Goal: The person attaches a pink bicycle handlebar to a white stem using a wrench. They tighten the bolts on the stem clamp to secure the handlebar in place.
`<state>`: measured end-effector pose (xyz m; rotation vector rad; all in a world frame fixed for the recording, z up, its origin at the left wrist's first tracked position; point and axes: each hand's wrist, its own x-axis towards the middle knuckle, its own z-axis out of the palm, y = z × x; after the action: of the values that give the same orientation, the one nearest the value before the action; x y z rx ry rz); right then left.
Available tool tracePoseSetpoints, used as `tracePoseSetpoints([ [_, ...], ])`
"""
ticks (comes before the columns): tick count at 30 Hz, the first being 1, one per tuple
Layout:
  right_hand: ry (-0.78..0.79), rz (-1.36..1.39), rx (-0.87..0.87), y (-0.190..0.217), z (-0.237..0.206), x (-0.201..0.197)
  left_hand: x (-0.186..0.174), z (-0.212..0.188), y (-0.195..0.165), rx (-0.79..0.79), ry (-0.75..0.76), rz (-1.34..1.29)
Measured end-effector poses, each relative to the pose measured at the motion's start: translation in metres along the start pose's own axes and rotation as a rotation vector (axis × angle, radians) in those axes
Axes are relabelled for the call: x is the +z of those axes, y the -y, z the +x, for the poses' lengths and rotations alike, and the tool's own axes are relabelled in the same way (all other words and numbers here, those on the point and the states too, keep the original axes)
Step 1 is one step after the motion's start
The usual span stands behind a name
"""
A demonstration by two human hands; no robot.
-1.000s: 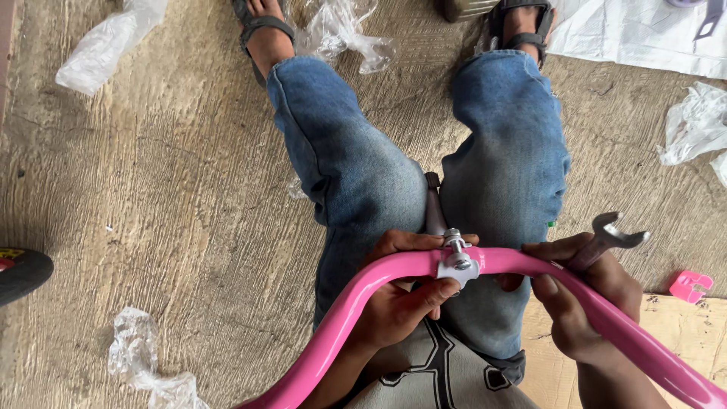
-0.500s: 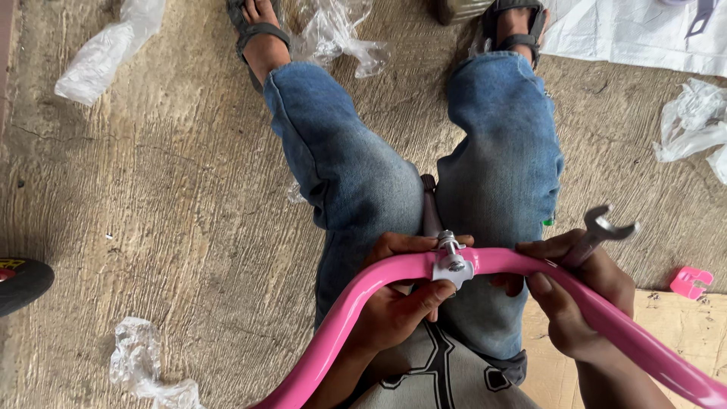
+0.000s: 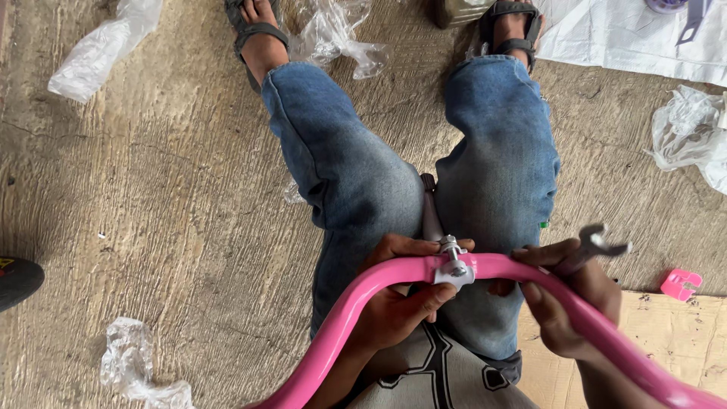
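Note:
A curved pink metal tube (image 3: 356, 303) lies across my lap, over my blue jeans. At its bend sits a silver clamp with a bolt and nut (image 3: 453, 265). My left hand (image 3: 397, 303) wraps around the tube just left of the clamp, thumb pressed under the bracket. My right hand (image 3: 568, 295) rests on the tube to the right of the clamp and grips a small grey open-ended wrench (image 3: 594, 246), whose jaw points up and right, away from the bolt.
Crumpled clear plastic bags lie on the concrete floor: top left (image 3: 102, 49), bottom left (image 3: 136, 367), between my sandalled feet (image 3: 333, 34), right (image 3: 689, 132). A small pink plastic part (image 3: 680, 284) sits by brown cardboard (image 3: 674, 341). A white sheet (image 3: 628, 38) lies top right. A black shoe (image 3: 19, 280) pokes in left.
The view has shifted slightly. My right hand has drawn the wrench a little lower and closer to the tube; my left hand keeps its grip by the clamp.

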<state>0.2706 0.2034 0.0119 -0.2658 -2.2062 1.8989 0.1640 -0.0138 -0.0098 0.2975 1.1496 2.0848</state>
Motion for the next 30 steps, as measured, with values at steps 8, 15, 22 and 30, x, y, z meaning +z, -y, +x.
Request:
tracePoseSetpoints([
  [8, -0.007, -0.066, 0.074, -0.005, -0.001, -0.01, -0.002, 0.003, 0.0, 0.108, 0.043, 0.009],
  [15, -0.091, 0.099, 0.261, 0.005, -0.001, -0.011, -0.003, 0.003, 0.003, 0.189, 0.038, 0.117],
  [22, -0.056, -0.025, 0.013, 0.009, -0.001, -0.007, -0.005, 0.0, 0.003, 0.143, 0.015, 0.085],
  [30, -0.161, 0.013, 0.185, 0.004, -0.003, 0.003, -0.003, 0.001, 0.001, 0.137, 0.026, 0.093],
])
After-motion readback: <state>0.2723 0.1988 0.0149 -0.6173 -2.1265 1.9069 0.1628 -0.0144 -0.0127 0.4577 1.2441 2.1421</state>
